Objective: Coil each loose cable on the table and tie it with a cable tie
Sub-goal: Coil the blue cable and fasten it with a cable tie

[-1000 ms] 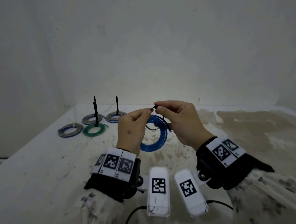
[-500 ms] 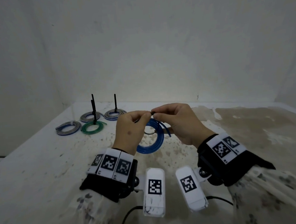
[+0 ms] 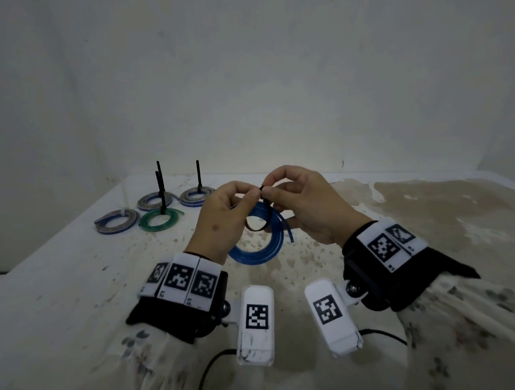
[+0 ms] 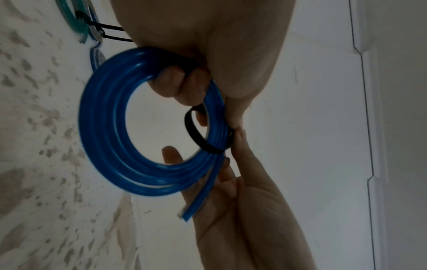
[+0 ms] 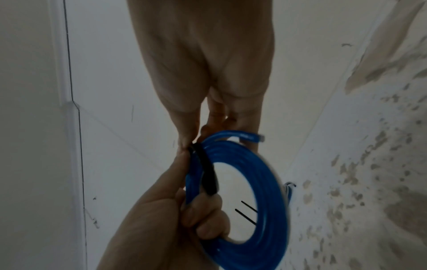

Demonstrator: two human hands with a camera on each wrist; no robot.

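Note:
A coiled blue cable (image 3: 261, 249) (image 4: 108, 142) (image 5: 265, 182) hangs in the air above the stained white table (image 3: 75, 296). A black cable tie (image 3: 256, 223) (image 4: 196, 137) (image 5: 208, 179) loops loosely around its strands. My left hand (image 3: 221, 218) (image 4: 184, 82) curls its lower fingers through the coil and pinches one end of the tie with thumb and forefinger. My right hand (image 3: 305, 204) (image 5: 198, 127) pinches the other end at the top, fingertip to fingertip with the left. A loose blue cable end (image 4: 198, 201) sticks out under the right hand.
At the back left of the table lie several coiled cables: a green coil (image 3: 158, 220), two grey-blue coils (image 3: 154, 201) (image 3: 196, 196) with black tie tails standing upright, and another grey-blue coil (image 3: 117, 224) with a white tie. White walls enclose the table's back and left.
Both hands have stayed together at the tie's ends. The tie now shows as a wider loop hanging below the fingertips, and the coil has tilted slightly.

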